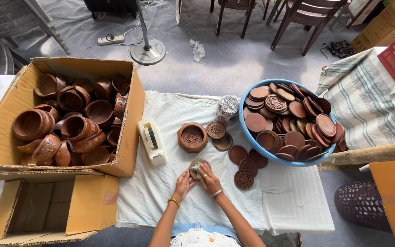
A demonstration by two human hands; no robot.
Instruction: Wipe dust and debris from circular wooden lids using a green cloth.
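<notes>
While a round wooden lid [199, 168] sits under both hands, I rub it with a small green cloth [195, 167].

My right hand [210, 179] has its grip pinched on the cloth and presses it onto the lid; my left hand [183, 182] lies with fingers spread against the lid's near edge, steadying it on the white-covered bench [293, 201]. Taking the blue basin [285, 122] as landmark: it is heaped with lids, so by my reckoning most of the pile remains. Just beside its near rim lie four loose lids [247, 165], and to its left stand a carved round box [192, 137] and two more discs [219, 135]. Further left of the basin are a tape dispenser [152, 142] and a cardboard box [129, 160] full of wooden bowls.
</notes>
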